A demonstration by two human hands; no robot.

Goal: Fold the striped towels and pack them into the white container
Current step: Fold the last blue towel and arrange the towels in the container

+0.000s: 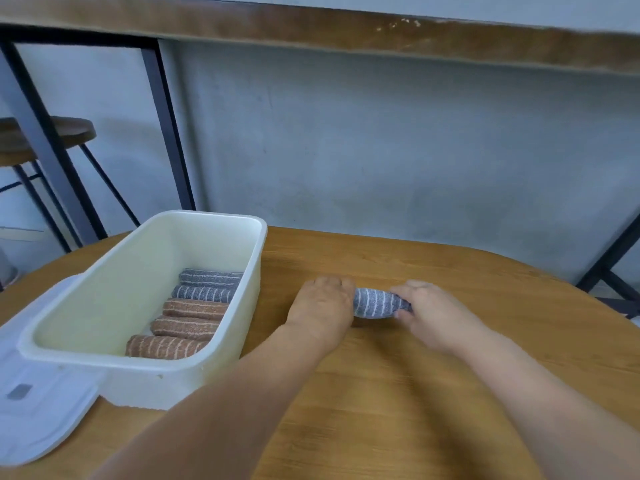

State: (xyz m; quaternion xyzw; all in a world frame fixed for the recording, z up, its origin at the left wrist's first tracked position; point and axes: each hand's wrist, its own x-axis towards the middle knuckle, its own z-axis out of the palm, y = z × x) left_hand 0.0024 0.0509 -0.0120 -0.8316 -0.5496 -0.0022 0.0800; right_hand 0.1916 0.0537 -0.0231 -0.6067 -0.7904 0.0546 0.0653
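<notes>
A rolled grey towel with white stripes [375,303] lies on the wooden table [415,393], to the right of the white container [221,341]. My left hand [320,308] covers its left end and my right hand [429,313] grips its right end. Inside the container, along its right side, lie two rolled grey striped towels [207,285] at the far end and three rolled brown striped towels [187,323] nearer to me.
The container's white lid [38,407] lies flat under and beside its left side. Beyond the table stand a wooden stool [45,136], black metal legs [162,123] of a counter and a grey wall.
</notes>
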